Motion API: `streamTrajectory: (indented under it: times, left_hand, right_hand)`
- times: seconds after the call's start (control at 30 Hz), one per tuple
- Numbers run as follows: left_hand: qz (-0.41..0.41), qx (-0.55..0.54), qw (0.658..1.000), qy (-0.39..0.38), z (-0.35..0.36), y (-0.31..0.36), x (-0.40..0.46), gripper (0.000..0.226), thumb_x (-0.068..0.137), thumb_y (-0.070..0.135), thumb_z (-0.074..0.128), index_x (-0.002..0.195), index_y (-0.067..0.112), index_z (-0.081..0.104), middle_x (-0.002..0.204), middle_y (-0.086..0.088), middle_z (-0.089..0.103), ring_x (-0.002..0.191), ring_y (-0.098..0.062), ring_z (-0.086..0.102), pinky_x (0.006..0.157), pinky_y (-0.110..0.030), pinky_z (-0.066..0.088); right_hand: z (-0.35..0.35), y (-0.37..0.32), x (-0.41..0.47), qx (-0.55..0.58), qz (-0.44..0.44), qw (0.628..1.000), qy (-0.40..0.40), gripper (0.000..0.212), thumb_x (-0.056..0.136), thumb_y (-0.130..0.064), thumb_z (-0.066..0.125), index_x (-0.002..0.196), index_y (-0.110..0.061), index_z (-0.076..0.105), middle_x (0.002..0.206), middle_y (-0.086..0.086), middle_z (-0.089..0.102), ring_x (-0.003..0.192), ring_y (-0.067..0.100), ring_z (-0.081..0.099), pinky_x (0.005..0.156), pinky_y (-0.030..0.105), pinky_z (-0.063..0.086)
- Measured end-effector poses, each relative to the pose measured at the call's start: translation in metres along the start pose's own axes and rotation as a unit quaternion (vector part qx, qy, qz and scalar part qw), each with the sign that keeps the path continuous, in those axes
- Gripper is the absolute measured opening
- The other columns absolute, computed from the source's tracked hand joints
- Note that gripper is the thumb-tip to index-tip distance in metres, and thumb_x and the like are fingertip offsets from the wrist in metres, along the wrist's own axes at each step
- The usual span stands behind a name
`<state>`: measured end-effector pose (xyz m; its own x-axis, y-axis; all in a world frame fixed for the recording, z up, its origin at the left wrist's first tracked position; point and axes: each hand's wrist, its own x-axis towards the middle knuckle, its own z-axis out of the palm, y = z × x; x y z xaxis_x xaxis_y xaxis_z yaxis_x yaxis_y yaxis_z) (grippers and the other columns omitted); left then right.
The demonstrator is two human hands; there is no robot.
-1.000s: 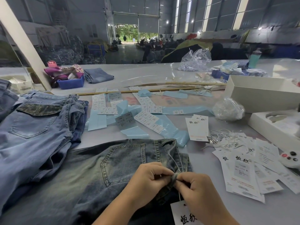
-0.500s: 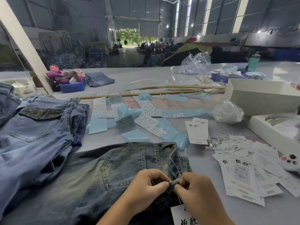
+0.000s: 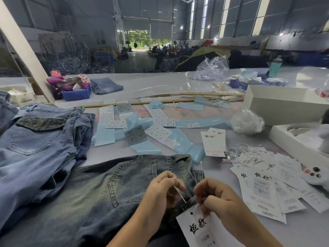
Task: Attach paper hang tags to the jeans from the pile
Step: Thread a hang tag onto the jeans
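Observation:
Dark washed jeans (image 3: 110,193) lie flat in front of me, back pocket up. My left hand (image 3: 163,189) pinches a white string (image 3: 179,193) that runs down to a belt loop (image 3: 189,202). My right hand (image 3: 215,198) pinches the string's other end at the loop, above a white paper hang tag (image 3: 195,227) with black characters. To the left, a pile of lighter blue jeans (image 3: 35,143) is stacked.
Loose hang tags (image 3: 263,186) and white strings (image 3: 243,152) are spread at the right, beside white boxes (image 3: 277,107). Blue backing strips and sticker sheets (image 3: 156,132) cover the table's middle. A blue bin (image 3: 76,94) stands far left.
My hands have drawn apart at the belt loop, pulling the string taut between them. The hang tag now shows more fully below my right hand.

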<state>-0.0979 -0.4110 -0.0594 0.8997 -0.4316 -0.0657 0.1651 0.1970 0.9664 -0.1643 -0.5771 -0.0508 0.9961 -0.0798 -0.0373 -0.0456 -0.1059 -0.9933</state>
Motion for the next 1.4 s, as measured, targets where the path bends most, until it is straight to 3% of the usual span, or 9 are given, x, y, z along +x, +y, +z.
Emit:
streamTrajectory:
  times: [0.23,0.33,0.43,0.67,0.83,1.03,1.17,1.23,1.4]
  left_hand:
    - [0.063,0.093,0.993,-0.038,0.012,0.001,-0.006,0.014,0.084,0.023,0.06,0.076,0.012,0.057,0.054,0.005,0.043,0.049,-0.008,0.035,0.048,-0.018,0.029]
    - [0.091,0.153,0.983,-0.05,0.012,0.0,-0.012,0.016,0.094,0.015,0.063,0.079,0.01,0.063,0.058,0.007,0.05,0.053,-0.005,0.042,0.053,-0.014,0.036]
    - [0.104,0.197,0.974,-0.043,0.014,0.0,-0.015,0.014,0.096,0.012,0.062,0.083,0.009,0.066,0.068,-0.004,0.059,0.066,-0.011,0.051,0.063,-0.024,0.042]
    - [0.107,0.246,0.962,-0.057,0.016,-0.001,-0.015,0.009,0.093,0.022,0.066,0.085,0.021,0.069,0.065,0.007,0.058,0.063,-0.009,0.048,0.061,-0.024,0.039]
    - [0.223,0.339,0.914,-0.022,0.02,-0.007,-0.018,0.003,0.084,0.032,0.068,0.087,0.032,0.067,0.075,0.01,0.06,0.065,-0.005,0.054,0.061,-0.02,0.042]
    - [0.367,0.467,0.804,0.03,0.025,-0.015,-0.019,0.012,0.085,0.035,0.062,0.083,0.028,0.072,0.076,0.011,0.059,0.065,-0.011,0.058,0.052,-0.024,0.048]
    - [0.424,0.513,0.743,0.071,0.026,-0.017,-0.02,0.018,0.09,0.032,0.059,0.082,0.025,0.074,0.077,0.009,0.063,0.067,-0.015,0.06,0.052,-0.027,0.049]
    - [0.441,0.521,0.728,0.068,0.025,-0.018,-0.019,0.018,0.092,0.03,0.059,0.085,0.023,0.074,0.079,0.009,0.063,0.068,-0.016,0.06,0.052,-0.028,0.05]
    - [0.439,0.526,0.727,0.038,0.024,-0.013,-0.016,0.01,0.086,0.026,0.062,0.086,0.021,0.071,0.084,0.01,0.06,0.07,-0.012,0.057,0.053,-0.023,0.047]
  right_hand:
    - [0.001,-0.003,0.0,0.112,0.005,0.994,0.007,0.04,0.078,0.031,0.045,0.075,0.0,0.07,0.073,0.022,0.066,0.062,0.023,0.066,0.059,0.031,0.058]
    - [0.002,-0.002,0.001,0.182,0.024,0.981,0.059,0.038,0.086,0.027,0.047,0.105,-0.002,0.062,0.096,0.023,0.067,0.065,0.028,0.07,0.054,0.028,0.058]
    - [0.005,-0.003,0.002,0.191,0.03,0.978,0.078,0.046,0.09,0.023,0.046,0.117,-0.012,0.058,0.11,0.02,0.065,0.065,0.028,0.07,0.053,0.029,0.058]
    - [0.004,-0.008,0.003,0.192,0.072,0.976,0.073,0.054,0.093,0.02,0.041,0.116,-0.026,0.057,0.122,0.011,0.061,0.056,0.024,0.066,0.046,0.034,0.056]
    - [0.009,-0.012,0.003,0.221,0.114,0.961,0.12,0.062,0.092,0.022,0.039,0.111,-0.034,0.055,0.124,0.003,0.058,0.055,0.015,0.067,0.052,0.036,0.059]
    - [0.027,-0.013,0.006,0.313,0.132,0.925,0.171,0.051,0.092,0.022,0.034,0.12,-0.016,0.056,0.119,0.011,0.06,0.076,0.022,0.066,0.051,0.032,0.055]
    - [0.036,-0.016,0.005,0.367,0.114,0.906,0.174,0.036,0.096,0.017,0.035,0.104,-0.009,0.058,0.079,0.008,0.073,0.053,0.015,0.067,0.044,0.026,0.054]
    - [0.04,-0.017,0.003,0.388,0.11,0.898,0.174,0.026,0.097,0.012,0.041,0.102,-0.007,0.058,0.064,0.008,0.071,0.047,0.013,0.064,0.041,0.021,0.051]
    - [0.047,-0.019,-0.002,0.405,0.11,0.892,0.168,0.014,0.094,0.007,0.052,0.102,-0.003,0.057,0.062,0.013,0.068,0.048,0.014,0.065,0.041,0.019,0.05]
